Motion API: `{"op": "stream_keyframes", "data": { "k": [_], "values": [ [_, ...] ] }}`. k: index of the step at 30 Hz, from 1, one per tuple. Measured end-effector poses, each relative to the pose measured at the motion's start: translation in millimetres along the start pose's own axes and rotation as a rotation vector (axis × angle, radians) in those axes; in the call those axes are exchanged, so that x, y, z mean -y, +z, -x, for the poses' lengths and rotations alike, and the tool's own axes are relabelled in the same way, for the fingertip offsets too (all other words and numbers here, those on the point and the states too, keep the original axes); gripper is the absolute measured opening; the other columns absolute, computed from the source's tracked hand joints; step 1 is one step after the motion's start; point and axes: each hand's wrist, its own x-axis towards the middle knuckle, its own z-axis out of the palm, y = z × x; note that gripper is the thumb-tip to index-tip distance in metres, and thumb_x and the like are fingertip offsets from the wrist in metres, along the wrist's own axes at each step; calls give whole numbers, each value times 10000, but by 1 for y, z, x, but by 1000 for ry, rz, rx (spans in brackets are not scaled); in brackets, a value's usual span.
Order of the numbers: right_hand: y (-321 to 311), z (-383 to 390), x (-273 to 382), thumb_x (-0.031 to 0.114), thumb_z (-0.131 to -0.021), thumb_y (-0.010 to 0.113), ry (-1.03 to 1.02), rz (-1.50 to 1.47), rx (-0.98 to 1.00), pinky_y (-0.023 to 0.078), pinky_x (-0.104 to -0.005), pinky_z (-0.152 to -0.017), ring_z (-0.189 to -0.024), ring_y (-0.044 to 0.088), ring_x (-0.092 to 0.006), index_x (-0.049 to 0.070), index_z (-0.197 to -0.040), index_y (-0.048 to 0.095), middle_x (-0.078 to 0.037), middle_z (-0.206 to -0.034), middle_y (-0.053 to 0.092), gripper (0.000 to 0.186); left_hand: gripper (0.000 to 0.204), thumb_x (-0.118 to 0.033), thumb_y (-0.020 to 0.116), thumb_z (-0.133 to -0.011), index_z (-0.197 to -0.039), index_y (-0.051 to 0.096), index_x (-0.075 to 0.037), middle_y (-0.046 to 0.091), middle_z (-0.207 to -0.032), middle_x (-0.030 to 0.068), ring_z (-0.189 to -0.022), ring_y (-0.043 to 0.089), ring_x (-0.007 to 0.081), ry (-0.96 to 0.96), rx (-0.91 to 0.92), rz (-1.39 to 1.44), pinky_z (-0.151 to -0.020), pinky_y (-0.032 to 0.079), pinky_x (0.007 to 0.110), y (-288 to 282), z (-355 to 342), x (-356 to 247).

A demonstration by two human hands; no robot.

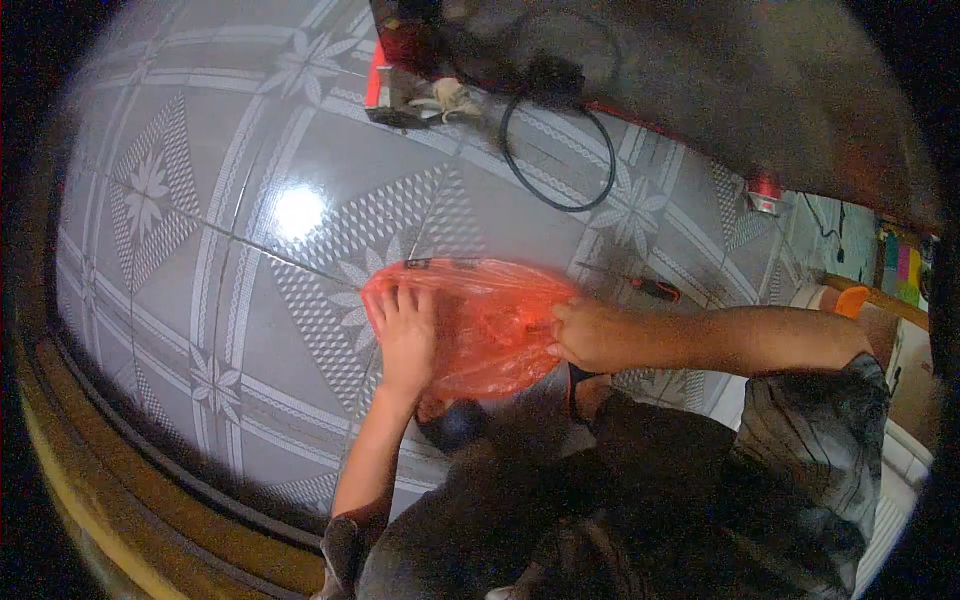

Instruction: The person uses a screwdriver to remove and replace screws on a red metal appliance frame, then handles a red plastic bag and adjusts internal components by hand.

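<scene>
A thin, translucent red plastic bag point(470, 340) lies spread out low in front of me, above the tiled floor point(220, 300). My left hand point(405, 330) rests flat on the bag's left side, fingers bent slightly and apart. At the bag's right side my right hand point(570, 330) has its fingers closed on the plastic. Whatever is inside or under the bag is hard to make out. Just beyond its upper right edge lies a screwdriver point(655, 289) with a red and black handle.
A black cable loop point(557, 205) lies ahead, beside a red-and-white box point(385, 95) and a beige shoe-like item point(450, 100) under dark furniture. A red can-like object point(764, 197) is farther right. A yellowish ledge point(70, 430) borders the left.
</scene>
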Motion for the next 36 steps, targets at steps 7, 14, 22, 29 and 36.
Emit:
{"op": "stream_keyframes", "data": {
  "k": [7,14,22,29,36],
  "values": [
    [17,-32,5,132,-753,510,-221,-606,-401,453,-411,-833,-974,564,-316,18,-884,576,-145,-1027,560,186,151,-86,528,-732,-846,607,-27,606,-939,151,-1016,542,321,183,693,268,-876,417,460,-18,1,-43],
    [4,-52,-29,42,-800,520,-62,-1508,-593,468,-388,-872,-990,586,-312,85,-1166,574,-152,-1216,545,373,303,-154,515,-796,-1060,592,-26,530,-1189,192,-1092,524,297,192,174,237,-923,423,435,55,55,-16],
    [14,-66,-44,148,-811,541,151,-752,-304,483,-417,-803,-841,620,-339,39,-982,642,-180,-897,644,226,217,-98,501,-768,-856,644,40,603,-1037,269,-913,612,355,-70,977,198,-763,485,453,-23,-3,-11],
    [1,-110,-13,116,-833,489,104,-359,-22,487,-434,-798,-845,622,-349,57,-1053,629,-181,-936,642,268,148,-100,546,-713,-740,637,12,657,-741,187,-669,657,338,156,384,125,-593,527,419,-27,30,-6],
    [55,-128,-12,168,-864,447,54,-321,-183,519,-429,-731,-843,628,-334,66,-1037,599,-161,-937,643,252,167,-95,489,-792,-807,639,-25,656,-733,175,-662,664,285,109,375,66,-583,531,393,-18,28,-10]
  ]
}}
